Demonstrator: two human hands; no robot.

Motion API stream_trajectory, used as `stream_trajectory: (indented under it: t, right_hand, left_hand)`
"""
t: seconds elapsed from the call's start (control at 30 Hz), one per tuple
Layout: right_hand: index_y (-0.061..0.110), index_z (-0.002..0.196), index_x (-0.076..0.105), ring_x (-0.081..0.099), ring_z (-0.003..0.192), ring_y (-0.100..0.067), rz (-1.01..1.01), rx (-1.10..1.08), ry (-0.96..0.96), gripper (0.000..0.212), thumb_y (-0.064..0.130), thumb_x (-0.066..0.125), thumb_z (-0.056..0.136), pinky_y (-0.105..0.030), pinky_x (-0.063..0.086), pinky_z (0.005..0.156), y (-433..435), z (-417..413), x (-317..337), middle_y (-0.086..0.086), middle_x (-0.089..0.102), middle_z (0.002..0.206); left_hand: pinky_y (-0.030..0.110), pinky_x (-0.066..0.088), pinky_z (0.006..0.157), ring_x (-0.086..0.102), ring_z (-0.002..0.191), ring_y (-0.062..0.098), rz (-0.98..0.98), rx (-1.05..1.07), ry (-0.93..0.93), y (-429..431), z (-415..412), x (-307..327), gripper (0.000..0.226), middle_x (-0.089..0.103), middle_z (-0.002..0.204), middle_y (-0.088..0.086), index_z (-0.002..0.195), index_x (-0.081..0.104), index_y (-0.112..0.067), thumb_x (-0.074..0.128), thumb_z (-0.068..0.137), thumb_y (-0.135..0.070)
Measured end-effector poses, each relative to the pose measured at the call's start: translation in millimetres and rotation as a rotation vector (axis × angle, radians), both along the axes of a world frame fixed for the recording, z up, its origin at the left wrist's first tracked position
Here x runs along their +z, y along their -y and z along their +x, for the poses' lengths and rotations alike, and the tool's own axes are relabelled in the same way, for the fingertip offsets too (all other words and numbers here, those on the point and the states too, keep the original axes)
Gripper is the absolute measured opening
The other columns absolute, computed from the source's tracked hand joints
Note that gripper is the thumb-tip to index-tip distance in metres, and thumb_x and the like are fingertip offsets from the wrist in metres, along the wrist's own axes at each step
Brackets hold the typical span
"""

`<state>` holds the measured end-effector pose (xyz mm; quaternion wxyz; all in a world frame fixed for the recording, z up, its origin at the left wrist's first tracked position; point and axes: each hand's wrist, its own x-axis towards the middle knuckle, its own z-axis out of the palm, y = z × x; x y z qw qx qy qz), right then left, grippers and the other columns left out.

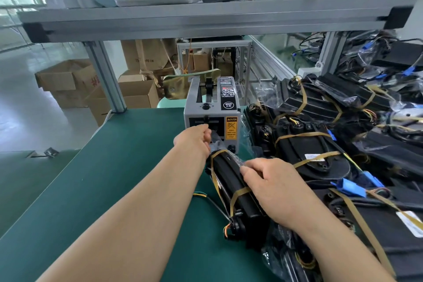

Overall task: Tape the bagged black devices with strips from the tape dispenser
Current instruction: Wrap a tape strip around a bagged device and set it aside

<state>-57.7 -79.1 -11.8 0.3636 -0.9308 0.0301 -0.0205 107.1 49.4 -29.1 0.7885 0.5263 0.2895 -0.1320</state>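
Note:
A long black device in a clear bag (231, 181) lies on the green mat in front of me, with two brown tape bands around it. My right hand (274, 188) presses on its right side and holds it. My left hand (195, 142) reaches to the outlet slot of the grey tape dispenser (211, 112), its fingers closed at the slot; whether they hold a strip I cannot tell. Coloured wires stick out of the device's near end.
A big pile of taped, bagged black devices (325, 144) with wires and blue connectors fills the right side. The green mat (114, 178) stretches left. An aluminium shelf beam (206, 18) crosses overhead. Cardboard boxes (68, 80) stand on the floor beyond the table.

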Motion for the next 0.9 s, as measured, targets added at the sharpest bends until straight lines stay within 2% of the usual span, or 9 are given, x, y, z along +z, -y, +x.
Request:
stream_trajectory:
  t: [0.07, 0.13, 0.27, 0.37, 0.43, 0.53, 0.6, 0.77, 0.9]
  right_hand:
    - [0.019, 0.096, 0.072, 0.065, 0.083, -0.014, 0.007, -0.011, 0.003, 0.032, 0.038, 0.047, 0.101, -0.038, 0.054, 0.081, 0, 0, 0, 0.004, 0.071, 0.087]
    - [0.018, 0.096, 0.071, 0.064, 0.084, -0.015, 0.012, -0.011, 0.003, 0.033, 0.039, 0.046, 0.102, -0.038, 0.054, 0.082, 0, -1, 0, 0.003, 0.07, 0.088]
    - [0.012, 0.081, 0.066, 0.062, 0.075, -0.023, 0.03, -0.006, -0.007, 0.039, 0.037, 0.044, 0.102, -0.041, 0.053, 0.074, -1, -2, 1, -0.004, 0.067, 0.077]
    - [0.012, 0.087, 0.068, 0.064, 0.077, -0.025, 0.037, -0.004, -0.01, 0.041, 0.037, 0.041, 0.104, -0.043, 0.054, 0.076, -1, -2, 2, -0.006, 0.069, 0.08]
    - [0.014, 0.092, 0.07, 0.065, 0.079, -0.023, 0.015, 0.003, -0.005, 0.042, 0.038, 0.039, 0.105, -0.042, 0.054, 0.078, -2, -1, 2, -0.005, 0.07, 0.082]
    - [0.013, 0.092, 0.07, 0.063, 0.08, -0.024, -0.023, 0.017, 0.004, 0.043, 0.039, 0.038, 0.105, -0.041, 0.053, 0.079, -4, 0, 3, -0.005, 0.069, 0.081]
    - [0.013, 0.086, 0.067, 0.06, 0.076, -0.024, -0.044, 0.024, 0.012, 0.043, 0.038, 0.038, 0.105, -0.04, 0.051, 0.076, -4, 0, 3, -0.004, 0.065, 0.076]
    - [0.012, 0.081, 0.065, 0.056, 0.074, -0.024, -0.067, 0.03, 0.032, 0.043, 0.035, 0.039, 0.105, -0.04, 0.048, 0.074, -5, 0, 3, -0.004, 0.062, 0.073]
    - [0.015, 0.075, 0.059, 0.053, 0.07, -0.022, -0.083, 0.038, 0.03, 0.042, 0.034, 0.039, 0.106, -0.039, 0.045, 0.071, -6, -1, 4, -0.001, 0.056, 0.069]
  left_hand:
    - [0.011, 0.024, 0.029, 0.041, 0.041, 0.003, -0.007, 0.07, 0.0, 4, 2, 0, 0.004, 0.054, 0.062, 0.0, 0.095, 0.058, -0.01, 0.063, 0.093, -0.01]
    - [0.01, 0.024, 0.029, 0.038, 0.044, 0.004, 0.001, 0.1, 0.024, 5, 3, -2, 0.008, 0.05, 0.062, -0.001, 0.098, 0.056, -0.011, 0.061, 0.092, -0.007]
    - [0.014, 0.025, 0.032, 0.034, 0.038, 0.006, 0.011, 0.109, 0.159, -2, -11, -3, 0.013, 0.044, 0.051, -0.004, 0.082, 0.052, -0.014, 0.059, 0.087, -0.004]
    - [0.017, 0.03, 0.037, 0.038, 0.038, 0.004, 0.13, -0.01, 0.328, -19, -30, 2, 0.019, 0.05, 0.052, -0.005, 0.068, 0.058, -0.015, 0.068, 0.084, -0.01]
    - [0.017, 0.034, 0.04, 0.04, 0.04, 0.006, 0.171, -0.173, 0.425, -34, -46, 8, 0.024, 0.052, 0.056, -0.003, 0.063, 0.061, -0.017, 0.069, 0.085, -0.012]
    - [0.018, 0.035, 0.044, 0.041, 0.043, 0.007, 0.282, -0.462, 0.487, -45, -70, 14, 0.035, 0.053, 0.057, -0.003, 0.052, 0.062, -0.02, 0.067, 0.086, -0.015]
    - [0.019, 0.031, 0.047, 0.038, 0.045, 0.008, 0.377, -0.56, 0.506, -45, -80, 16, 0.035, 0.051, 0.057, -0.003, 0.052, 0.062, -0.02, 0.068, 0.086, -0.017]
    - [0.029, 0.018, 0.053, 0.026, 0.05, 0.012, 0.443, -0.589, 0.509, -40, -88, 18, 0.025, 0.044, 0.059, 0.002, 0.057, 0.069, -0.017, 0.074, 0.082, -0.016]
    - [0.026, 0.017, 0.05, 0.023, 0.049, 0.013, 0.497, -0.592, 0.503, -37, -87, 20, 0.022, 0.038, 0.054, 0.002, 0.059, 0.071, -0.016, 0.076, 0.081, -0.016]
